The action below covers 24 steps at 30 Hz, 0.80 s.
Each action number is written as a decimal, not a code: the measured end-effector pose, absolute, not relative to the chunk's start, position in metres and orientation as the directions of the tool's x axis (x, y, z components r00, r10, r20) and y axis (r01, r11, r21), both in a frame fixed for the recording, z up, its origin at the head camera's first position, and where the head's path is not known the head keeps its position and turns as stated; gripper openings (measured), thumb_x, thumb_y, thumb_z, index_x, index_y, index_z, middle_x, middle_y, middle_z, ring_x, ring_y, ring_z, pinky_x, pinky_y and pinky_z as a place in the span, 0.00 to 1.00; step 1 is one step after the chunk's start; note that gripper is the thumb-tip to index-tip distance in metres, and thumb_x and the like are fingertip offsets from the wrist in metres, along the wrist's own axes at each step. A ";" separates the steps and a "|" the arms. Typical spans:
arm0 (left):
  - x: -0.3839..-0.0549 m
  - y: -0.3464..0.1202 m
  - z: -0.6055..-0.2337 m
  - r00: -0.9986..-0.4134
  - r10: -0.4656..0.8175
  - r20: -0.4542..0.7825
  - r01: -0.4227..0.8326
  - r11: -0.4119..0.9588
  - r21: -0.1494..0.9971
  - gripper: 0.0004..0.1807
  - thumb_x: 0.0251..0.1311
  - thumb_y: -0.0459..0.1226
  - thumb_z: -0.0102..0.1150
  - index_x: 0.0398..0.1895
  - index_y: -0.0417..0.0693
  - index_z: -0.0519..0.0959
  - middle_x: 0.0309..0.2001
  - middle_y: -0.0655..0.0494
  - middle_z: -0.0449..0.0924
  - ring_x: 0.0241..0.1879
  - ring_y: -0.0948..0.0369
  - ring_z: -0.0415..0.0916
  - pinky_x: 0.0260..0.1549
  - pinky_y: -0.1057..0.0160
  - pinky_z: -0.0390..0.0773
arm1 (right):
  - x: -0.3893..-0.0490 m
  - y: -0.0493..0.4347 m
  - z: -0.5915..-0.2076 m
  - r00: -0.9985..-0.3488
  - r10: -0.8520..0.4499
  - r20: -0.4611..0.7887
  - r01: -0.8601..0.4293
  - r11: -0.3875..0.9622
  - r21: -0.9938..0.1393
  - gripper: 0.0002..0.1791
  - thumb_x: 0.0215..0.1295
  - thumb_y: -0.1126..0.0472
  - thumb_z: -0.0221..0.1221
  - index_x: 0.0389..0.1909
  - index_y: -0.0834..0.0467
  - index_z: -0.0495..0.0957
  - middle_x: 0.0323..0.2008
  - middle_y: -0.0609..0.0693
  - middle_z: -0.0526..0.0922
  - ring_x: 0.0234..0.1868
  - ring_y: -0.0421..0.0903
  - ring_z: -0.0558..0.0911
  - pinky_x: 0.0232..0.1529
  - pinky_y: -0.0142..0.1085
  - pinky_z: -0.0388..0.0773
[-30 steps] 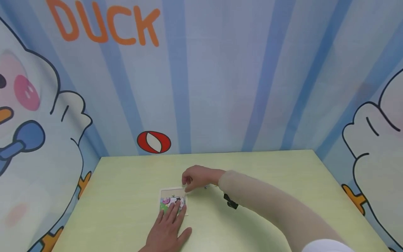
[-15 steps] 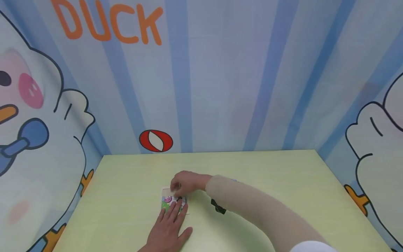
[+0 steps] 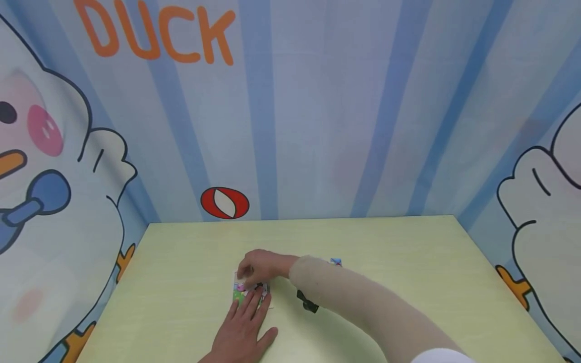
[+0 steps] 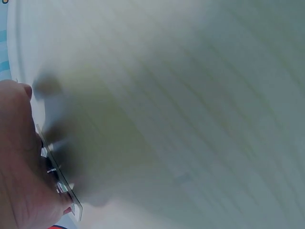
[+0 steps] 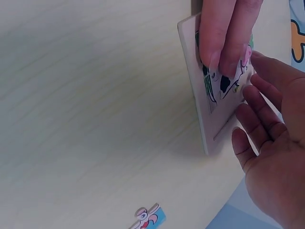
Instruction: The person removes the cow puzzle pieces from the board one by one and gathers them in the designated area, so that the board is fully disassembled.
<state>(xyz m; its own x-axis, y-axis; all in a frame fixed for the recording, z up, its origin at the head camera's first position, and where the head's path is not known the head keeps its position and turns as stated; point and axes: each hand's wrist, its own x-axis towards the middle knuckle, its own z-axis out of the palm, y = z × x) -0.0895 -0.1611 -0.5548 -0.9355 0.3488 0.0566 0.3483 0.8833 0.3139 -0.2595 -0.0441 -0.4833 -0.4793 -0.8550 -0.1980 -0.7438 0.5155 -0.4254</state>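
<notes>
A small jigsaw puzzle with a pink cartoon pig and a pale frame lies on the table. My left hand rests flat across its lower part, fingers spread; in the right wrist view two of those fingertips press on the picture. My right hand is over the top of the puzzle, thumb and fingers bent downward. The right wrist view has the right thumb at the picture near the pink part, with the other fingers curled beside the frame's bare strip. I cannot tell whether a piece is between the right fingertips.
A loose puzzle piece, blue with a printed figure, lies to the right behind the right forearm. The pale yellow table ends at a striped blue backdrop with cartoon ducks. A black strap hangs under the right sleeve.
My right hand has moved left and slightly toward me, from the puzzle's upper right corner to over its top. The loose blue piece has come into view. My left hand stays put.
</notes>
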 end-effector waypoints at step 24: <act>-0.088 -0.160 -0.545 -0.931 0.363 0.036 0.359 0.896 0.262 0.42 0.78 0.62 0.50 0.83 0.45 0.65 0.83 0.46 0.60 0.81 0.46 0.59 0.74 0.35 0.62 | -0.254 -0.045 -0.492 -0.512 -0.833 -0.209 -0.615 0.525 -0.588 0.11 0.72 0.58 0.70 0.52 0.54 0.90 0.42 0.38 0.85 0.43 0.31 0.81 0.50 0.26 0.79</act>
<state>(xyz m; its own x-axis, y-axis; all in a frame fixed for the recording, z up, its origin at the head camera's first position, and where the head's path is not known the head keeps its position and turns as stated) -0.0875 -0.1598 -0.5446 -0.9310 0.3631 0.0363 0.3595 0.8956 0.2622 -0.2537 -0.0455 -0.4919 -0.5119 -0.8332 -0.2090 -0.6151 0.5254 -0.5878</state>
